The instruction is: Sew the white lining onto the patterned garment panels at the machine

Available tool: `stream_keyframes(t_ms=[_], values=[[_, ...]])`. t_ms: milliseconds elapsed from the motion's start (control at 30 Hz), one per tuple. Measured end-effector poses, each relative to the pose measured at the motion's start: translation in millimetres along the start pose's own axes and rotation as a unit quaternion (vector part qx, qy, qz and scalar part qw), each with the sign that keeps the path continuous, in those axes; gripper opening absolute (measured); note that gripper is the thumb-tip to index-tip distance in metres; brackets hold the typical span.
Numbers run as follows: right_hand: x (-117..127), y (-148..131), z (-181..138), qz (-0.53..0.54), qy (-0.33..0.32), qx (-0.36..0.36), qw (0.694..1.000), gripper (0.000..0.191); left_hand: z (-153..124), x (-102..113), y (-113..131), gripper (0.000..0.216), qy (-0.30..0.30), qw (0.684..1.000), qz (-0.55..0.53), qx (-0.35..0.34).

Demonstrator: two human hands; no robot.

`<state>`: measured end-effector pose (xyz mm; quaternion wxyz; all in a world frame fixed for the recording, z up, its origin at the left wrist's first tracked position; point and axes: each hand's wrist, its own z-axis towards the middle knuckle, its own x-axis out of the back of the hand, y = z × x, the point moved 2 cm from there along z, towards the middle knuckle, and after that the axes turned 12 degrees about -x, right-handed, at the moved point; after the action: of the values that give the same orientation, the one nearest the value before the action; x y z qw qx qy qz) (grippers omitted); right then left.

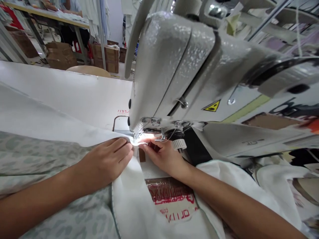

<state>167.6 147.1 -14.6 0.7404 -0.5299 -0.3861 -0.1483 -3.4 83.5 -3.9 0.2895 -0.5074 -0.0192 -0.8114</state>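
Leftmost, a long stretch of white cloth lies across the surface and narrows toward the needle area of the sewing machine, with a pale patterned cloth below it. Some slack on that side seems wise, so that nothing drags on the stitching. Next comes the left hand, its fingers curled over and gripping the cloth just beside the needle area; its thumb is hidden. A light, flat hold should suit it best, steering the cloth without tugging, fingertips stopping short of the needle. Between the two hands the cloth bends in a small bright curve under the machine's lamp light, and a strip of white cloth hangs down from there toward the person; whether it is all one piece I cannot tell. That curve probably wants smoothing so the edge lies flat and no pleat gets caught. Right of it, the right hand appears to pinch the cloth's edge between thumb and forefinger, its fingers reaching in below the machine head, near a ridged white dial. Both hands would do well to move evenly together. Farther right, more white fabric lies bunched beside the right forearm, best left loose.
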Motion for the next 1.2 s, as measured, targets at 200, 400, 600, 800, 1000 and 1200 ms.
stream_keyframes(t_ms=[200, 400, 600, 800, 1000, 1200], values=[[1, -12, -13, -0.233, -0.003, 0.235, 0.944, 0.019, 3, -1, 7, 0.023, -0.005, 0.999, -0.020, 0.039], [1, -21, -27, -0.365, -0.021, 0.266, 0.892, 0.018, 9, 0, 10, 0.038, 0.044, 0.998, 0.022, 0.046], [3, -19, -19, -0.372, -0.001, 0.238, 0.897, 0.017, 10, -3, 0, 0.032, -0.016, 0.998, 0.034, 0.055], [-3, -6, -14, -0.305, 0.027, 0.257, 0.917, 0.021, 6, 0, 4, 0.023, -0.054, 0.998, -0.016, 0.041], [3, -7, -13, -0.220, 0.036, 0.140, 0.965, 0.030, -3, 3, 10, 0.026, 0.003, 0.998, -0.066, -0.019], [8, -7, 1, -0.073, -0.039, 0.022, 0.996, 0.016, 0, 6, 9, 0.028, 0.048, 0.988, -0.141, 0.023]])
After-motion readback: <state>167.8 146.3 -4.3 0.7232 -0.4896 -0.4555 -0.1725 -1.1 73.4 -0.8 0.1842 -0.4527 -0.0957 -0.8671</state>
